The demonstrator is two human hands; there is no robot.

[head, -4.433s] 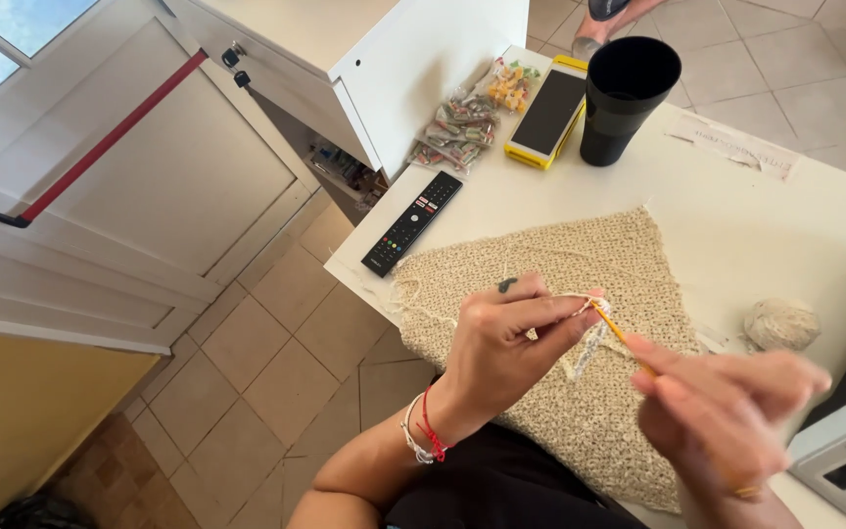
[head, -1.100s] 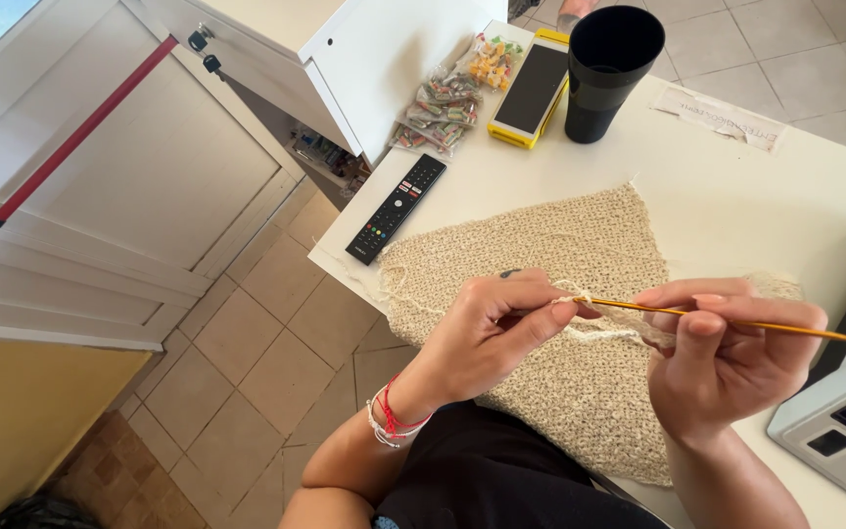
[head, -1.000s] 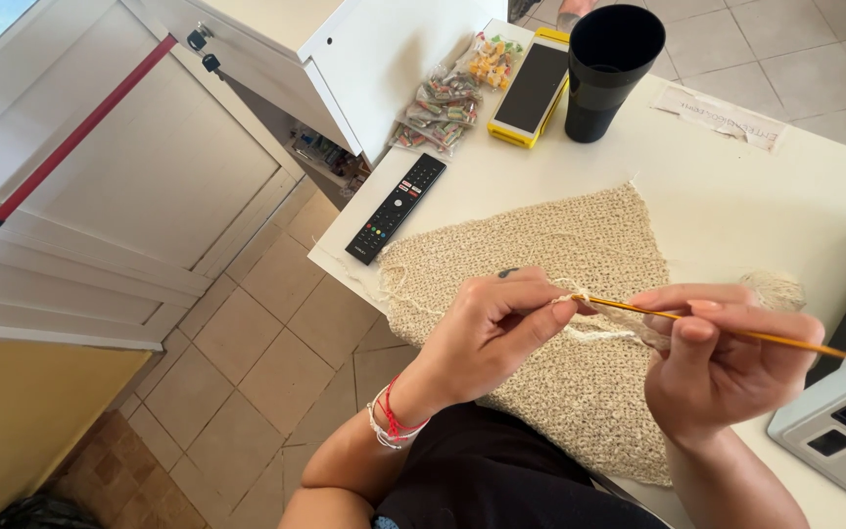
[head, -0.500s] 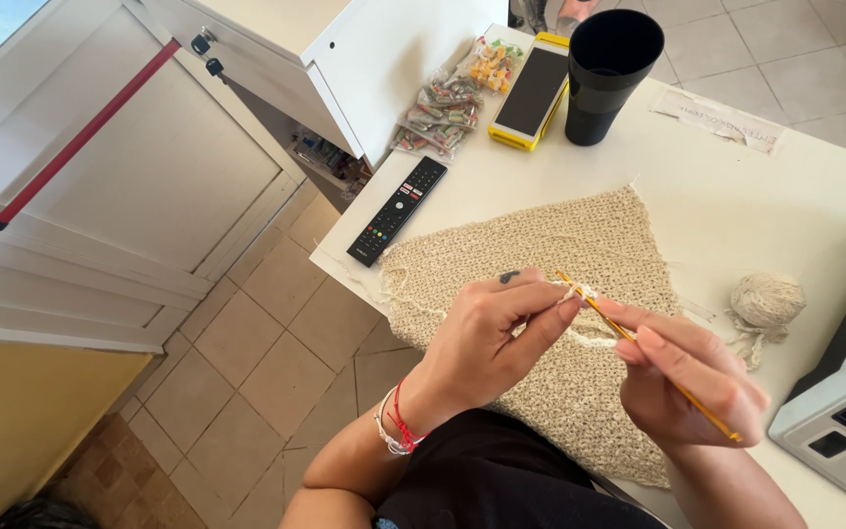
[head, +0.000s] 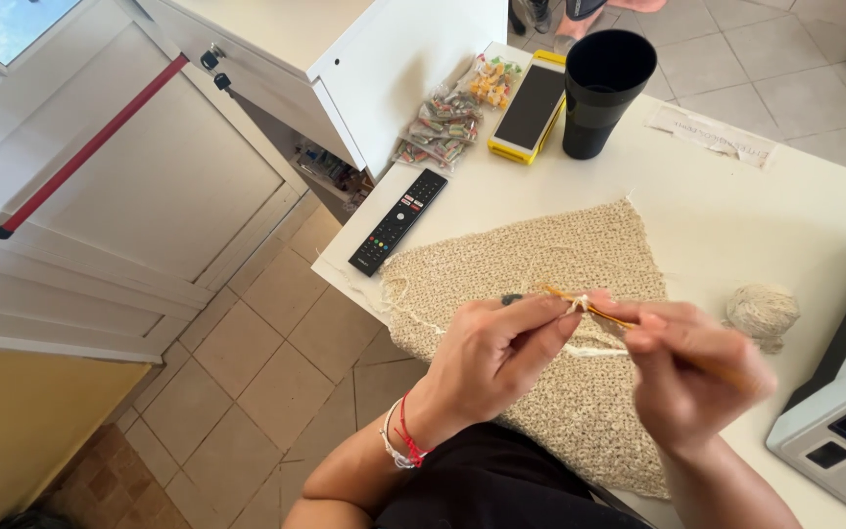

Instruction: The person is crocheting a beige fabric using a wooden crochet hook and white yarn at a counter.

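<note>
Beige crocheted piece [head: 560, 284] spread on white table [head: 785, 216], draped over near edge. Piece's working edge pinched by left hand [head: 496, 353], fingers closed on yarn loop. Orange crochet hook [head: 594, 309] gripped by right hand [head: 692, 377], fingers clamped round shaft, tip at loop. Yarn ball [head: 761, 313] near right edge. Black remote [head: 399, 220] at left edge. Black cup [head: 604, 88], yellow-cased phone [head: 531, 103], sweet packets [head: 443, 127] grouped at far corner.
</note>
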